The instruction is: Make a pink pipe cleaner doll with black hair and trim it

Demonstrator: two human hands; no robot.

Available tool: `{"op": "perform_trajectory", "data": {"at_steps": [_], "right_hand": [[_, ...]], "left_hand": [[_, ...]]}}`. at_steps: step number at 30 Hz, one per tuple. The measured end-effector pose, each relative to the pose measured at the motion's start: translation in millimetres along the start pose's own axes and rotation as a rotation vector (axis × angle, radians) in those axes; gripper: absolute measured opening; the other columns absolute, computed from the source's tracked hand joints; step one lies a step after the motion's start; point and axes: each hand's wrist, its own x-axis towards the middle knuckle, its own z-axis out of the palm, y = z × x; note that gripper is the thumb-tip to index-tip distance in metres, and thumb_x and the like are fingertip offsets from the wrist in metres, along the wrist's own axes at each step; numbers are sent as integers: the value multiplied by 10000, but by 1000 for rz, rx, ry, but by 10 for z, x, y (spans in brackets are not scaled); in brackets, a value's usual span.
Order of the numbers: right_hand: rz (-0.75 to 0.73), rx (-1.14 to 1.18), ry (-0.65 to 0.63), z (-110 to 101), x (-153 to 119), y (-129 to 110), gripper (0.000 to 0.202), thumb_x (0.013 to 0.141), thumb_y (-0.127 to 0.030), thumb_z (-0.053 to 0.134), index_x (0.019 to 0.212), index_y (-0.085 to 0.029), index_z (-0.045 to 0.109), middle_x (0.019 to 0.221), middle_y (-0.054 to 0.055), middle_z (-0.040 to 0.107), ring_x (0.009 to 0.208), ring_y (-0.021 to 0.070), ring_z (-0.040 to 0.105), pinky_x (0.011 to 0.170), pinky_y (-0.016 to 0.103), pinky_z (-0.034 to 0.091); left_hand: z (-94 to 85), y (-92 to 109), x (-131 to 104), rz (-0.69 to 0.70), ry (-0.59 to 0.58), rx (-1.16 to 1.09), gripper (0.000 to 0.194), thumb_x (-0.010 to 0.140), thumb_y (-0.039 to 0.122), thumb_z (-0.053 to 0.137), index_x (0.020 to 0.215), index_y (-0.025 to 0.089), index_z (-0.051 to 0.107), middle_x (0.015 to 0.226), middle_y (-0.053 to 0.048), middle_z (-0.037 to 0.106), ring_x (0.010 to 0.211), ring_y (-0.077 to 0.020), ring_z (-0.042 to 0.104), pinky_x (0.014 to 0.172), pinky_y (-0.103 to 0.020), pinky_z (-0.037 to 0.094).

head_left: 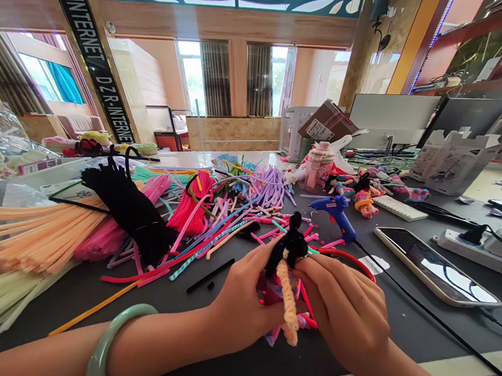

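A pipe cleaner doll [288, 298] with black hair and a peach twisted limb is held up between my hands, just above the dark table. My left hand [243, 291], below a green bangle [106, 339], is closed around its left side. The fingers of my right hand [346, 302] press against the doll's right side near the hair; their tips are partly hidden. Pink and red strands show between the hands, and a red loop [353, 260] curves behind my right hand. Beyond them lies a blue glue gun [336, 215], its nozzle pointing left.
Bundles of black [129, 213], peach [51, 239] and pink pipe cleaners [193, 206] cover the left and middle, with loose pieces scattered around. On the right are a phone [438, 269], a power strip [481, 249] and cables. Finished dolls [366, 194] and a pink cup [319, 167] stand behind.
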Motion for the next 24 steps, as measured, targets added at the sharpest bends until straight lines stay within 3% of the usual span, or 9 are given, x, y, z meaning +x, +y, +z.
{"op": "perform_trajectory", "data": {"at_steps": [8, 13, 18, 24], "right_hand": [[-20, -3, 36, -18, 10, 33, 172, 898, -79, 606, 1060, -133, 613, 827, 61, 756, 765, 148, 706, 746, 277, 521], [-30, -48, 65, -16, 42, 63, 161, 882, -107, 650, 1032, -152, 615, 796, 54, 753, 719, 148, 703, 682, 276, 521], [-47, -63, 60, -29, 33, 96, 140, 882, -121, 650, 1016, -156, 627, 796, 57, 756, 697, 157, 703, 654, 288, 526], [-115, -73, 69, -80, 93, 129, 106, 864, -134, 678, 967, -147, 657, 769, 60, 763, 648, 161, 706, 651, 293, 550]], "left_hand": [[-5, -2, 15, -53, -16, -60, 430, 670, 213, 751, 1083, 150, 650, 847, -16, 579, 657, -117, 483, 590, -237, 472], [-7, -9, 15, -71, -48, -123, 409, 675, 238, 786, 1049, 148, 647, 838, -20, 583, 707, -143, 534, 642, -253, 505], [-7, -17, 13, -88, -99, -206, 511, 635, 242, 860, 1094, 165, 649, 882, -18, 589, 762, -154, 543, 696, -260, 511], [7, 8, 21, -162, -153, -331, 549, 600, 265, 884, 1071, 154, 624, 785, 19, 538, 678, -124, 490, 637, -249, 476]]}}
